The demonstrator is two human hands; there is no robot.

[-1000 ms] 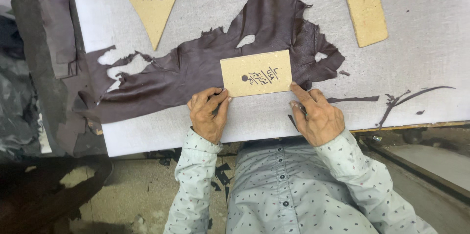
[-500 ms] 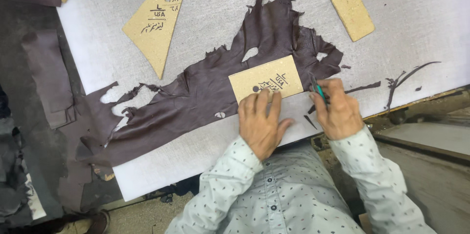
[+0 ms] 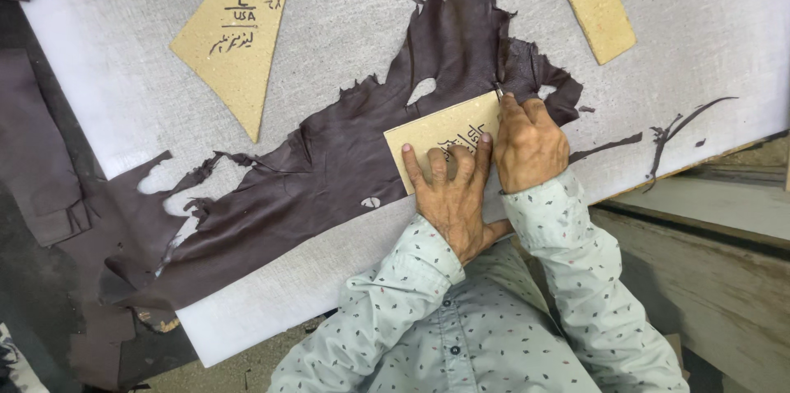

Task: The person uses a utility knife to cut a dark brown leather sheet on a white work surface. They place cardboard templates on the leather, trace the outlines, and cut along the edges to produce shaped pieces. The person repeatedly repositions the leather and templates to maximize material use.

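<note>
We are looking down at a big grey bench (image 3: 699, 23) that is filling most of the view. A large ragged piece of dark brown leather (image 3: 329, 171) is lying flat across it, full of holes and torn edges. More dark scraps are hanging off the bench's left side. A tan card triangle (image 3: 234, 35) is resting well above the leather on the left, and a long tan card strip (image 3: 591, 0) is sitting near the top right. A small tan card rectangle (image 3: 444, 136) is lying on the leather, just right of the middle. Our left hand (image 3: 451, 195) is pressing down on it with fingers spread flat — holding nothing. Our right hand (image 3: 527, 144) is touching the left one and is curled tight around a thin metal tool (image 3: 499, 92) — its tip is sitting at the card's top right corner, on the leather.
</note>
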